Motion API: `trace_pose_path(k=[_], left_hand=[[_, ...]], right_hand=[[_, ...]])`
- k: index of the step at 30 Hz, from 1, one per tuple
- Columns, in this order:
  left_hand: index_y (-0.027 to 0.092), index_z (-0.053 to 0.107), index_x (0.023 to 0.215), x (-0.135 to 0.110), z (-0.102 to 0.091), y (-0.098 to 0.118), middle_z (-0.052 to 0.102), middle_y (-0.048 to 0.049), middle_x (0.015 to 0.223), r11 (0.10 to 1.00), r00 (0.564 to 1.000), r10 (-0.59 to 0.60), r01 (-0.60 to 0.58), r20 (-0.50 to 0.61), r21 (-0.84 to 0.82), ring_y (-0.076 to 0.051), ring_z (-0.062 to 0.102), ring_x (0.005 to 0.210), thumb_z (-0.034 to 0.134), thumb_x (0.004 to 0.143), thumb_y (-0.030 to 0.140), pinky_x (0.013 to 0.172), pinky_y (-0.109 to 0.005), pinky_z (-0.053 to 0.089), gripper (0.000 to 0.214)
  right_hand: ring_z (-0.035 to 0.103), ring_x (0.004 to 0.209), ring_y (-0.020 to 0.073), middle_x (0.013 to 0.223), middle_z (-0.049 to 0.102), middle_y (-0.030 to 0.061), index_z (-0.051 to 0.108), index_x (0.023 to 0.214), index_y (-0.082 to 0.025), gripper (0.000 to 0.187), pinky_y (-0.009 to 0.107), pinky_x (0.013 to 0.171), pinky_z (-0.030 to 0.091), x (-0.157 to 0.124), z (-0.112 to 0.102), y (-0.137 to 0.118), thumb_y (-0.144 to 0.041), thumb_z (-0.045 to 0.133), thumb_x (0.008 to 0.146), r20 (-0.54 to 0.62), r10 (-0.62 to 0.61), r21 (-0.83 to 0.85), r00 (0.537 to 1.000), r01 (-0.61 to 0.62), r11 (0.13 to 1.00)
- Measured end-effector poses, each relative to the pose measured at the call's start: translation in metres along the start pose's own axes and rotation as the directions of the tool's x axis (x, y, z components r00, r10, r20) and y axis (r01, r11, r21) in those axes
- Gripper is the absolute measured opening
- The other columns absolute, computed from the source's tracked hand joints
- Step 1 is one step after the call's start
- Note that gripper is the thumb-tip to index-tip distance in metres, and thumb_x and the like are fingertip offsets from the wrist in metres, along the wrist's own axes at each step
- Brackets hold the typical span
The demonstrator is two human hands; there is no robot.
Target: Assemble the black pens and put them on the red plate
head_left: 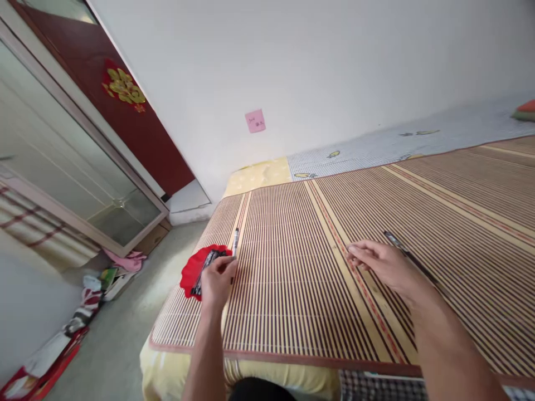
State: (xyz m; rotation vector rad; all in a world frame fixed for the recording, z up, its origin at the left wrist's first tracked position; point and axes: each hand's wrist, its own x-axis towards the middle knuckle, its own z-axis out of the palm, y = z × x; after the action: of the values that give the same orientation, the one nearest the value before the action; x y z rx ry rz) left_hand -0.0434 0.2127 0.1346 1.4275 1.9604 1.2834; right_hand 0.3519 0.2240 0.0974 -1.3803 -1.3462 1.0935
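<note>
My left hand (pixel 218 281) is closed at the left end of the mat, thumb and fingers pinched around a white and black marker pen (pixel 236 240) that points away from me. Just beside and partly behind this hand sits a red scalloped dish (pixel 190 271) with several black pens (pixel 209 262) in it. Above the mat's middle, my right hand (pixel 378 264) has its fingers curled and the thumb against them; whatever is between the fingertips, if anything, is too small to make out. A long black pen (pixel 412 260) lies on the mat just beyond the right wrist.
A striped bamboo mat (pixel 284 267) covers the bed, over yellow and blue patterned sheets. A pink note (pixel 255 121) sticks to the white wall. Along the left stand a glass-panelled door (pixel 83 145) and items on the floor. A red-and-green thing (pixel 525 110) lies far right.
</note>
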Motion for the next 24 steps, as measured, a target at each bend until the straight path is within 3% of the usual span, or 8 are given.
trace_pose_path(k=[2,4,8,17,24], left_hand=[[0.02,0.078,0.09,0.015,-0.029,-0.018,0.076,-0.005,0.077,0.991,0.997,-0.025,0.033,-0.07,0.126,-0.027,0.071,0.078,0.072,0.074,0.04,0.073,-0.035,0.052,0.027],[0.018,0.077,0.095,0.026,-0.05,-0.032,0.077,-0.0059,0.079,0.936,0.996,0.002,0.031,-0.095,0.352,-0.027,0.072,0.08,0.067,0.076,0.04,0.072,-0.034,0.052,0.031],[0.017,0.078,0.09,0.038,-0.071,-0.047,0.075,-0.0068,0.073,0.874,0.994,0.016,0.039,-0.109,0.484,-0.029,0.072,0.078,0.064,0.076,0.037,0.067,-0.033,0.049,0.027],[0.018,0.077,0.09,0.047,-0.064,-0.07,0.075,-0.0073,0.078,0.816,0.996,-0.011,0.06,-0.089,0.575,-0.027,0.07,0.076,0.061,0.079,0.033,0.065,-0.032,0.047,0.025],[0.018,0.078,0.098,0.053,-0.061,-0.079,0.078,-0.0084,0.089,0.818,0.997,0.011,0.033,-0.072,0.574,-0.027,0.073,0.085,0.056,0.084,0.032,0.075,-0.033,0.052,0.029]], right_hand=[[0.068,0.077,0.0223,0.085,0.075,0.0107,0.071,0.09,-0.018,0.047,0.037,0.075,0.053,0.001,0.0,0.001,-0.064,0.068,0.076,-0.005,-0.014,-0.013,1.0,0.014,1.0],[0.068,0.076,0.0227,0.083,0.075,0.0104,0.071,0.091,-0.018,0.047,0.038,0.075,0.053,0.001,0.003,0.001,-0.062,0.067,0.076,-0.002,-0.021,-0.033,1.0,0.021,0.999],[0.07,0.078,0.0239,0.084,0.076,0.0112,0.071,0.089,-0.019,0.044,0.037,0.074,0.054,0.001,0.006,-0.003,-0.061,0.066,0.076,0.012,-0.013,-0.068,1.0,0.014,0.998],[0.071,0.078,0.0244,0.083,0.076,0.0113,0.073,0.088,-0.02,0.041,0.036,0.071,0.054,-0.002,-0.003,-0.003,-0.058,0.062,0.08,0.037,0.017,-0.188,0.999,-0.01,0.982],[0.069,0.076,0.0233,0.082,0.074,0.0118,0.07,0.08,-0.02,0.037,0.034,0.071,0.053,-0.004,0.0,-0.011,-0.056,0.06,0.078,0.04,0.014,-0.163,0.999,-0.007,0.987]])
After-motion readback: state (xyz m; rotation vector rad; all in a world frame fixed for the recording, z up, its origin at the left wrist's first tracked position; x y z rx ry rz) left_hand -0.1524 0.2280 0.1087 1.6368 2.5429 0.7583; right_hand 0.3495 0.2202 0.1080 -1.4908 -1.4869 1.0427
